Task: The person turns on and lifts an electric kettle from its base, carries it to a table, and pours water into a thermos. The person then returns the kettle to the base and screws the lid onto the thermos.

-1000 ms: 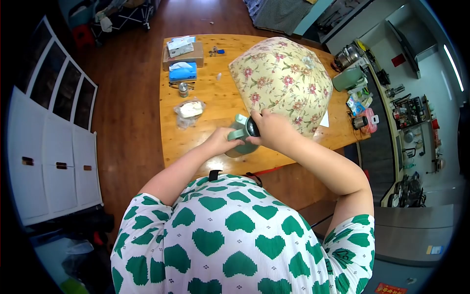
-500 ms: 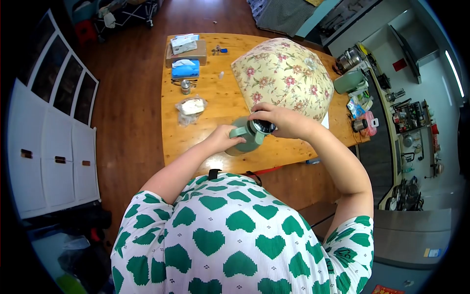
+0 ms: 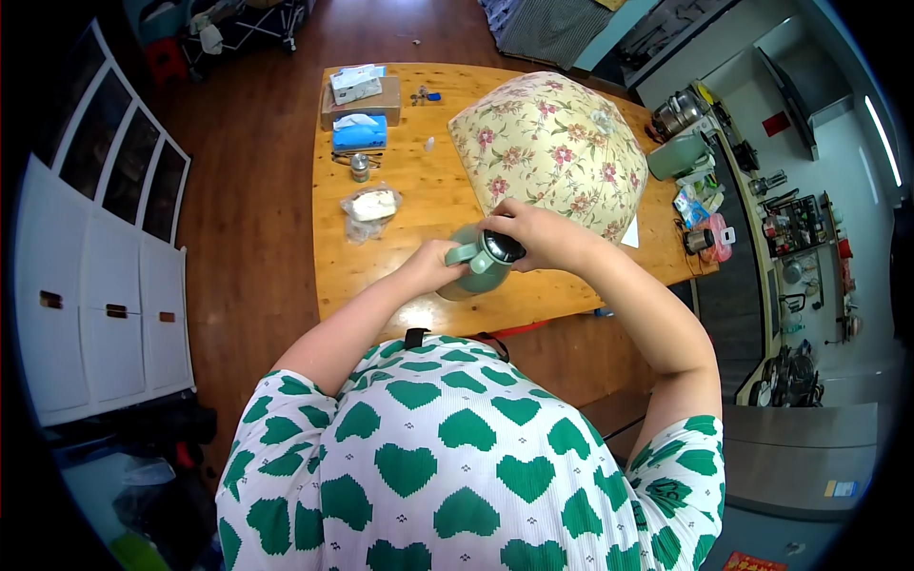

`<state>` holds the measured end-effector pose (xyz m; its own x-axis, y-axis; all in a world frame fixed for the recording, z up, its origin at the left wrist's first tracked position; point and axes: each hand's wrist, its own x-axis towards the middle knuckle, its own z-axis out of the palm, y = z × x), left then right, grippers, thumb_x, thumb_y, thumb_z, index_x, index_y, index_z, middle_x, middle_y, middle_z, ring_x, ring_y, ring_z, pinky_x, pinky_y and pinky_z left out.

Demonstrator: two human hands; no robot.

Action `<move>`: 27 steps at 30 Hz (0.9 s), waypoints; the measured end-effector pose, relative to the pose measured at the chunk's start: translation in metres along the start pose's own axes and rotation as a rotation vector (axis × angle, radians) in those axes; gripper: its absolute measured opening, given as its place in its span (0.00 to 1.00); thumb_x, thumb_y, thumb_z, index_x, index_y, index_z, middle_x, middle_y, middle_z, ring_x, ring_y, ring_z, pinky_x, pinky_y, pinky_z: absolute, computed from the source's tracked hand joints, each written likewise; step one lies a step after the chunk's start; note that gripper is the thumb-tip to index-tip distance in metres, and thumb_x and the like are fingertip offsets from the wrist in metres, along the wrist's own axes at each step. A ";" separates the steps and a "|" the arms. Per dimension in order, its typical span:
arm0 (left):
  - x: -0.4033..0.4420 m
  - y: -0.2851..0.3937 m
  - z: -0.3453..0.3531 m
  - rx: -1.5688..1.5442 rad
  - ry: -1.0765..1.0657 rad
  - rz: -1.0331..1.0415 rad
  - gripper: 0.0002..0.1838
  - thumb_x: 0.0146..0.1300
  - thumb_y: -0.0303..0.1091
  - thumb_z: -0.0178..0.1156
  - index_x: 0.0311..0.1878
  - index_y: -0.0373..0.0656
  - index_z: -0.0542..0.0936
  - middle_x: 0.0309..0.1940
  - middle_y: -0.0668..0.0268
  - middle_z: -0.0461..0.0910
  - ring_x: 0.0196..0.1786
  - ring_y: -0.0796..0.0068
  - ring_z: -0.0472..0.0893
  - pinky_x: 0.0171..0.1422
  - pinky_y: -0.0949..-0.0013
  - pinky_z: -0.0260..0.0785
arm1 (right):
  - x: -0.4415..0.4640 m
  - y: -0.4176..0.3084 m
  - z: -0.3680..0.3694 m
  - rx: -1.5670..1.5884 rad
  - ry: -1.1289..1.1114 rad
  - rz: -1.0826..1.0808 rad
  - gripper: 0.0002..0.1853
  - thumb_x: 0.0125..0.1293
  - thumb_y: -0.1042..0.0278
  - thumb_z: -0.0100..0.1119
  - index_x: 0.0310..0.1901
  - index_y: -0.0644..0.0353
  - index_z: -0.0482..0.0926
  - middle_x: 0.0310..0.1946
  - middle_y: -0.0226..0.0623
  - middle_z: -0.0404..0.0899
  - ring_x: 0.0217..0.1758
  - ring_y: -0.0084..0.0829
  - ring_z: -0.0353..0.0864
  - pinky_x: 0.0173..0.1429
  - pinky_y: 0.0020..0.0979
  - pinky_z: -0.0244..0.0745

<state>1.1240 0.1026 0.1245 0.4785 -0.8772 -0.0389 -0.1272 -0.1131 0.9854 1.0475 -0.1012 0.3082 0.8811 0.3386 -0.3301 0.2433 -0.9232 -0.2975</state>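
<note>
A green thermos jug with a handle leans slightly over the near part of the wooden table. My left hand is closed around its handle. On top sits a dark, shiny lid, with the fingers of my right hand gripping its far and right edge. Whether the lid is screwed tight cannot be seen. Just beyond my right hand stands a floral food cover. A clear plastic bag with something white in it lies left of the jug.
The wooden table also bears a can, glasses, a blue tissue pack, a cardboard box and keys. Along its right edge stand another green jug and a pink container.
My right hand and the lid have shifted slightly left, and the lid's top now looks rounder and more closed over the jug. My left hand stays on the handle.
</note>
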 end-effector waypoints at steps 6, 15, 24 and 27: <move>0.001 -0.005 0.001 -0.053 0.005 0.010 0.08 0.65 0.31 0.74 0.41 0.37 0.86 0.34 0.66 0.88 0.38 0.82 0.82 0.48 0.70 0.77 | 0.004 -0.021 0.004 -0.341 0.035 0.271 0.50 0.61 0.35 0.70 0.80 0.46 0.60 0.34 0.47 0.85 0.36 0.49 0.88 0.43 0.44 0.83; -0.001 0.004 -0.001 -0.038 -0.011 -0.015 0.08 0.65 0.31 0.73 0.43 0.38 0.87 0.36 0.65 0.90 0.39 0.81 0.84 0.49 0.70 0.77 | -0.005 0.012 -0.013 -0.389 0.319 -0.324 0.37 0.67 0.74 0.64 0.77 0.39 0.69 0.65 0.41 0.81 0.68 0.45 0.80 0.69 0.44 0.77; 0.000 -0.002 0.001 -0.054 -0.003 -0.008 0.07 0.65 0.30 0.73 0.42 0.38 0.87 0.35 0.65 0.89 0.39 0.81 0.83 0.48 0.70 0.77 | 0.003 -0.004 -0.007 -0.459 0.055 -0.007 0.32 0.69 0.54 0.65 0.73 0.48 0.73 0.43 0.36 0.86 0.51 0.38 0.85 0.69 0.41 0.73; 0.001 0.000 0.000 0.028 -0.007 -0.038 0.07 0.65 0.30 0.74 0.41 0.38 0.87 0.34 0.66 0.89 0.38 0.82 0.82 0.48 0.70 0.77 | 0.011 -0.013 -0.004 -0.587 0.115 0.184 0.33 0.75 0.43 0.57 0.75 0.49 0.71 0.23 0.32 0.82 0.33 0.39 0.86 0.71 0.42 0.71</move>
<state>1.1244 0.1017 0.1246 0.4775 -0.8752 -0.0775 -0.1334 -0.1594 0.9782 1.0553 -0.0864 0.3117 0.9600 0.1728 -0.2204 0.2366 -0.9215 0.3081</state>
